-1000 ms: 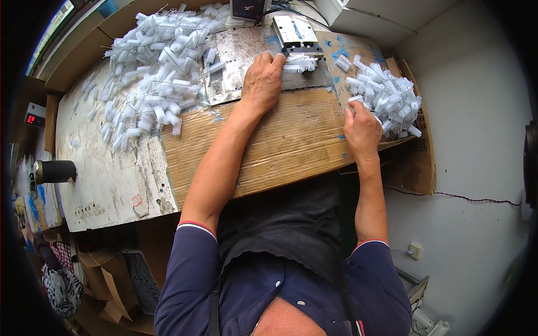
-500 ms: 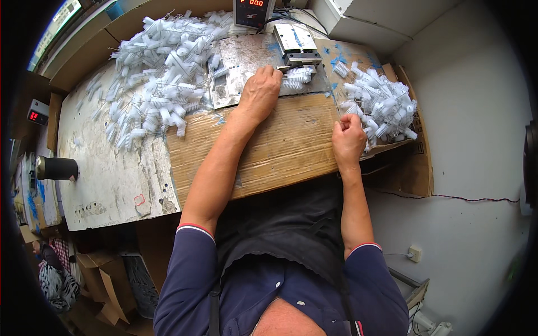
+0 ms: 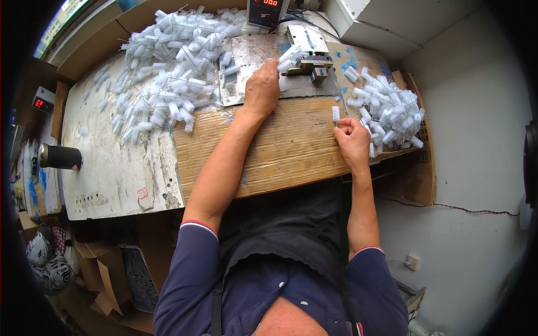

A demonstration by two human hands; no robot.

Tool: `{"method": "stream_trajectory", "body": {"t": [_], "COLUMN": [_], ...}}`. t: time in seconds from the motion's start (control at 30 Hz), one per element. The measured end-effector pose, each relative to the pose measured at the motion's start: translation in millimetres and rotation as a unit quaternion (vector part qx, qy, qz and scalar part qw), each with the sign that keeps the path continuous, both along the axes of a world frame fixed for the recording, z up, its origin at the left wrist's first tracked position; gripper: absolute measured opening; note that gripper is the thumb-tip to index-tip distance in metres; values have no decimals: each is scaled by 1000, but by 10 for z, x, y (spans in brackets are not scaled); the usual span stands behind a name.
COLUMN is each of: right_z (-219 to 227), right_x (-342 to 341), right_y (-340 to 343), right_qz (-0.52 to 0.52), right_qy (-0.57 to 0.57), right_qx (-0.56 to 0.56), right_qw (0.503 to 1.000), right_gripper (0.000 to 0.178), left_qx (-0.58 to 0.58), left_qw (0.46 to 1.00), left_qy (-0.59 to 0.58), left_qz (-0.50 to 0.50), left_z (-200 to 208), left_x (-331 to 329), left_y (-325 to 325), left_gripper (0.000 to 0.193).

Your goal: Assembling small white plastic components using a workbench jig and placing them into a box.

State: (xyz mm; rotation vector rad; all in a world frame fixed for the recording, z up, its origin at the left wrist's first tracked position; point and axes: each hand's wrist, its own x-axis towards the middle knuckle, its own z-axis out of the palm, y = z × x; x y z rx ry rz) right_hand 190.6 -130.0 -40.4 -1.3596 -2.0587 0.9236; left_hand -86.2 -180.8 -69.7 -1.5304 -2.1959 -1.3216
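My left hand (image 3: 262, 88) is closed on a small bunch of white bristle brushes (image 3: 292, 56), whose heads stick out past its fingertips in front of the metal fixture (image 3: 308, 43). A small metal block (image 3: 319, 75) shows at the fixture's near side. My right hand (image 3: 353, 141) pinches one small white brush (image 3: 335, 113) by its thin wire stem, head pointing up and away from me. That hand is over the right edge of the brown cardboard sheet (image 3: 274, 143), beside a heap of the same brushes (image 3: 386, 109).
A larger brush pile (image 3: 168, 73) covers the back left of the worn white board (image 3: 112, 173). Behind the metal plate (image 3: 246, 50) stands a box with a red digital display (image 3: 266, 12). A black cylinder (image 3: 60, 157) sits at the left edge. Right of the brush heap is a cardboard side (image 3: 420, 112).
The brushes by my left hand have been raised from the plate, uncovering the small metal block. My right hand now holds a single brush out, slightly apart from the right heap. The view has shifted slightly.
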Motion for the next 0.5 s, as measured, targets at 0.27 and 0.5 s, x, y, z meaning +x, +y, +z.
{"method": "stream_trajectory", "body": {"t": [0.27, 0.5], "right_z": [154, 81], "right_x": [-476, -1049], "right_y": [13, 224], "right_qz": [56, 8], "right_qy": [-81, -29], "right_qx": [106, 146], "right_qw": [989, 989], "right_gripper": [17, 16], "left_qx": [8, 11], "left_qw": [997, 997], "left_qy": [-83, -81], "left_qz": [5, 5], "left_z": [20, -6], "left_x": [-30, -43], "left_y": [-5, -3], "left_gripper": [18, 29]}}
